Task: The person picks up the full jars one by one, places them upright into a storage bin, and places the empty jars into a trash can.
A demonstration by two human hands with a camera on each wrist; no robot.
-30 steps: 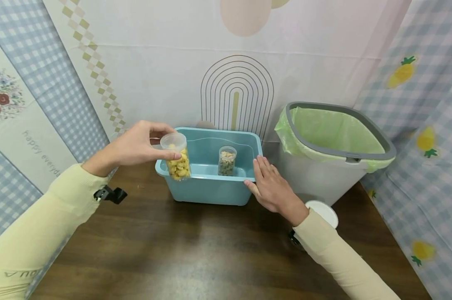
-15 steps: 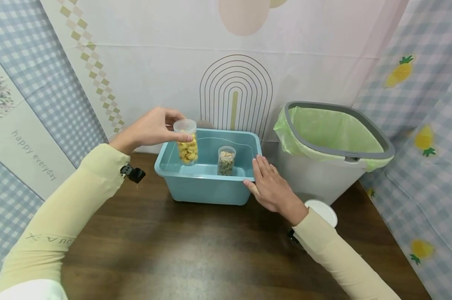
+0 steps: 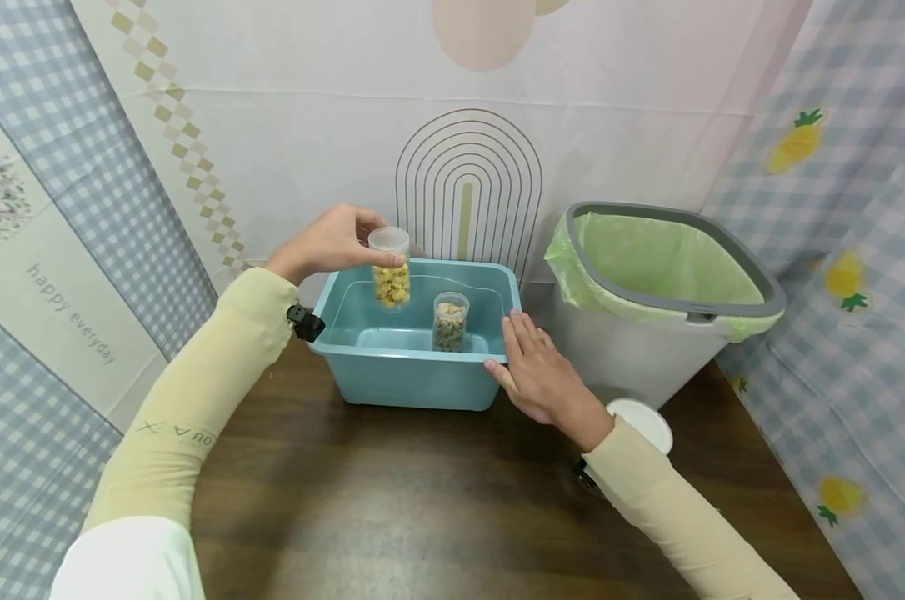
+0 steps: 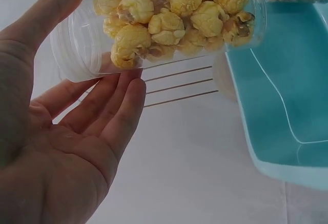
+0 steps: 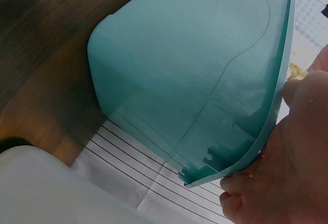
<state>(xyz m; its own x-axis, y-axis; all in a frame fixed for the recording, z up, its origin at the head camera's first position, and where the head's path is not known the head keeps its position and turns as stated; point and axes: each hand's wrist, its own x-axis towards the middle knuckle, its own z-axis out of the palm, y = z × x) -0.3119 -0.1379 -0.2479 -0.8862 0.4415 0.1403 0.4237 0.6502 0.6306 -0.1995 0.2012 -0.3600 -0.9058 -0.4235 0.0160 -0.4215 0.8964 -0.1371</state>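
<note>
Carried inward from the near rim, the popcorn jar [image 3: 390, 267] now hangs over the blue tub [image 3: 415, 379], pinched by the left hand [image 3: 331, 242]. The right hand [image 3: 538, 375], fingers flat, steadies the rim. Released tilted, it could topple against the nut jar [image 3: 449, 321].
</note>
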